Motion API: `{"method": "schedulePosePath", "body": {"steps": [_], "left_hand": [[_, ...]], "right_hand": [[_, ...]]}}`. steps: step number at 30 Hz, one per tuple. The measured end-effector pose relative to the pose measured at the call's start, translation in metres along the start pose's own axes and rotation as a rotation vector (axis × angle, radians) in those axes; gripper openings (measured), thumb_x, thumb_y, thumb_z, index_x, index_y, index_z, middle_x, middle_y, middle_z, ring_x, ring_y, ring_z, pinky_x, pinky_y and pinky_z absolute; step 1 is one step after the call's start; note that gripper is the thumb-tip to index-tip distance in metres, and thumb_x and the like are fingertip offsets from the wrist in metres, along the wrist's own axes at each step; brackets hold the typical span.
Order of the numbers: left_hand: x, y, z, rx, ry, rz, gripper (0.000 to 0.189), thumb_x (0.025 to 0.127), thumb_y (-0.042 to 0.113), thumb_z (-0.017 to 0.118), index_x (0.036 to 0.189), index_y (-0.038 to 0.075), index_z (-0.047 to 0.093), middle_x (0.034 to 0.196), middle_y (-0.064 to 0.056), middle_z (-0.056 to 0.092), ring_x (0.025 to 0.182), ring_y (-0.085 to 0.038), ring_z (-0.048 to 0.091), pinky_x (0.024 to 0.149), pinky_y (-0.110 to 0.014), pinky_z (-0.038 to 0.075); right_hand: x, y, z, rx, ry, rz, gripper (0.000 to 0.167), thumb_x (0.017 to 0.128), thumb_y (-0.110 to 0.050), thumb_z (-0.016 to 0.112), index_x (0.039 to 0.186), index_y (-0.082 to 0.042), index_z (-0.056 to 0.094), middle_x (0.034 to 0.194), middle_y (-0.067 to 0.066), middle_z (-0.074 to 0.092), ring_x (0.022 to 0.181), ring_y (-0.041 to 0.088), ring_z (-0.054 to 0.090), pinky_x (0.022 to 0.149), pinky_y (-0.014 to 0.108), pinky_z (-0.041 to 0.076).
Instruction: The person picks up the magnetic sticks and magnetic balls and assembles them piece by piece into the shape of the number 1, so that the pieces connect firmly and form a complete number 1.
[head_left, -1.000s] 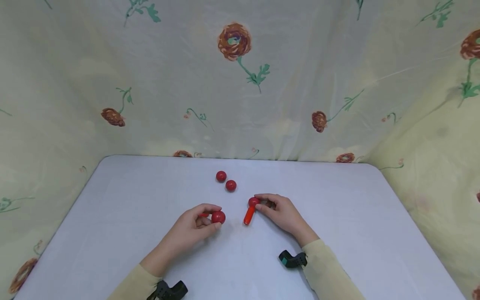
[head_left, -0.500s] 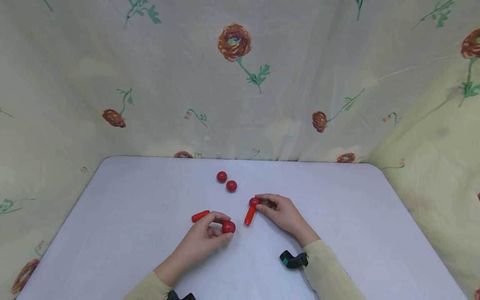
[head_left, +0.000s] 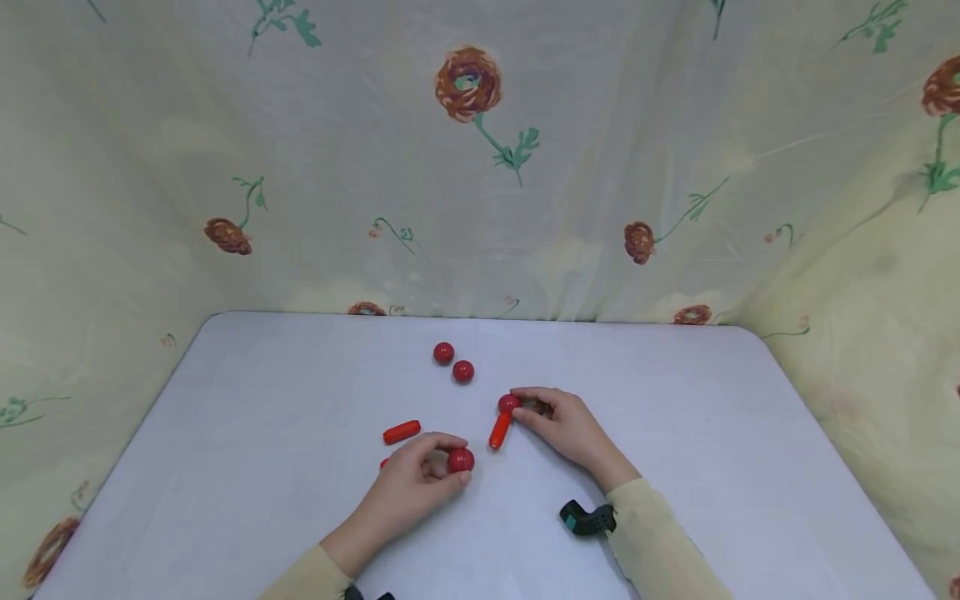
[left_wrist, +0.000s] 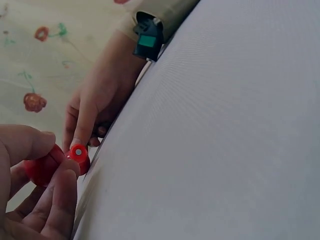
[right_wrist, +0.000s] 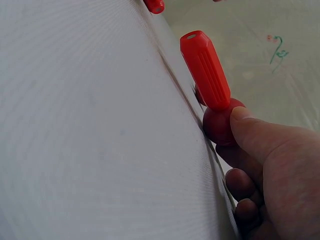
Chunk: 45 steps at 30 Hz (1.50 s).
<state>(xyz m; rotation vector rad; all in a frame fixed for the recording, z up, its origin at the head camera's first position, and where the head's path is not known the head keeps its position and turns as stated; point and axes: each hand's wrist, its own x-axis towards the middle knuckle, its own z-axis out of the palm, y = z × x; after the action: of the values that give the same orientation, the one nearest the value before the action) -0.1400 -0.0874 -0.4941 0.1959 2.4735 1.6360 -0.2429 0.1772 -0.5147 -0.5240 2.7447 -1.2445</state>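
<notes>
Between thumb and fingers my left hand (head_left: 412, 479) pinches a glossy red ball (head_left: 461, 460) over the white table, left of centre. To its right, my right hand (head_left: 562, 423) pinches a second red ball (head_left: 508, 404). A red magnetic rod (right_wrist: 206, 70) with a fluted side and a small metal disc in its end sticks out from that ball, pointing toward the person. Seen from the left wrist, the rod's disc end (left_wrist: 78, 152) faces the camera, and the left hand's ball (left_wrist: 44, 167) overlaps the area just beside it.
Two loose red balls (head_left: 444, 353) lie farther back on the table (head_left: 637, 367). A loose red rod (head_left: 401, 432) lies just beyond the left hand; a red tip (head_left: 384, 462) peeks out beside that hand. Floral cloth (head_left: 570, 167) hangs behind the table.
My left hand has moved right and toward the person with its ball, uncovering the loose red rod and part of another red piece. The right hand stays in place on its ball.
</notes>
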Motion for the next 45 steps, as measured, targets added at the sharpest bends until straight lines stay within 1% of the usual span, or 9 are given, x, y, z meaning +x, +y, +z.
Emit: {"method": "schedulePosePath", "body": {"steps": [4,9,12,19,25,29,34,45], "left_hand": [[0.002,-0.003,0.002,0.026,0.017,0.019,0.041,0.083,0.036,0.08,0.119,0.021,0.066,0.105,0.006,0.064,0.076,-0.011,0.065,0.069,-0.027,0.055],[0.005,-0.006,0.008,0.115,0.034,0.062,0.039,0.082,0.041,0.081,0.115,0.025,0.067,0.102,0.011,0.063,0.08,-0.007,0.063,0.066,-0.026,0.054],[0.006,-0.005,0.01,0.155,0.038,0.082,0.037,0.081,0.04,0.081,0.112,0.027,0.067,0.1,0.013,0.063,0.079,-0.006,0.062,0.064,-0.026,0.053],[0.01,-0.003,0.014,0.225,0.043,0.134,0.035,0.08,0.042,0.082,0.107,0.026,0.064,0.093,0.016,0.062,0.077,-0.001,0.06,0.069,-0.024,0.052],[0.014,0.0,0.016,0.286,0.051,0.174,0.035,0.08,0.044,0.081,0.102,0.024,0.063,0.085,0.014,0.059,0.072,-0.003,0.057,0.065,-0.023,0.051],[0.016,0.001,0.019,0.333,0.062,0.16,0.037,0.079,0.047,0.081,0.1,0.025,0.062,0.082,0.013,0.057,0.068,-0.006,0.054,0.06,-0.023,0.049],[0.018,0.001,0.023,0.372,0.074,0.143,0.039,0.077,0.049,0.082,0.099,0.025,0.061,0.083,0.013,0.056,0.067,-0.007,0.052,0.058,-0.022,0.047],[0.023,0.005,0.027,0.427,0.102,0.193,0.036,0.079,0.047,0.082,0.095,0.024,0.059,0.083,0.015,0.056,0.069,-0.005,0.05,0.059,-0.022,0.045]], "right_hand": [[0.0,0.0,-0.001,-0.001,-0.006,0.007,0.038,0.09,-0.046,0.07,0.125,-0.031,0.068,0.096,-0.01,0.064,0.086,0.017,0.056,0.073,0.035,0.049],[0.0,0.0,-0.001,-0.014,-0.007,0.011,0.039,0.09,-0.047,0.069,0.126,-0.03,0.067,0.102,-0.01,0.064,0.088,0.017,0.055,0.075,0.035,0.049],[-0.001,0.0,-0.001,-0.021,-0.005,0.013,0.039,0.091,-0.047,0.069,0.126,-0.03,0.067,0.103,-0.011,0.064,0.088,0.017,0.055,0.075,0.034,0.049],[-0.001,0.0,-0.001,-0.004,0.003,0.009,0.038,0.091,-0.046,0.069,0.125,-0.028,0.068,0.098,-0.01,0.065,0.085,0.017,0.055,0.072,0.035,0.049],[0.0,-0.001,0.0,0.003,0.005,0.005,0.036,0.091,-0.043,0.07,0.124,-0.029,0.068,0.099,-0.01,0.065,0.085,0.018,0.056,0.071,0.035,0.05],[0.0,-0.002,0.0,0.007,0.004,0.004,0.036,0.091,-0.042,0.071,0.124,-0.028,0.069,0.098,-0.01,0.065,0.085,0.018,0.056,0.071,0.035,0.05],[-0.001,-0.003,-0.001,0.007,0.001,0.002,0.037,0.091,-0.042,0.071,0.125,-0.028,0.068,0.1,-0.01,0.065,0.086,0.017,0.056,0.073,0.034,0.05],[0.0,-0.002,0.0,0.0,0.001,0.005,0.037,0.091,-0.043,0.071,0.125,-0.029,0.068,0.098,-0.01,0.064,0.084,0.018,0.056,0.071,0.034,0.05]]}}
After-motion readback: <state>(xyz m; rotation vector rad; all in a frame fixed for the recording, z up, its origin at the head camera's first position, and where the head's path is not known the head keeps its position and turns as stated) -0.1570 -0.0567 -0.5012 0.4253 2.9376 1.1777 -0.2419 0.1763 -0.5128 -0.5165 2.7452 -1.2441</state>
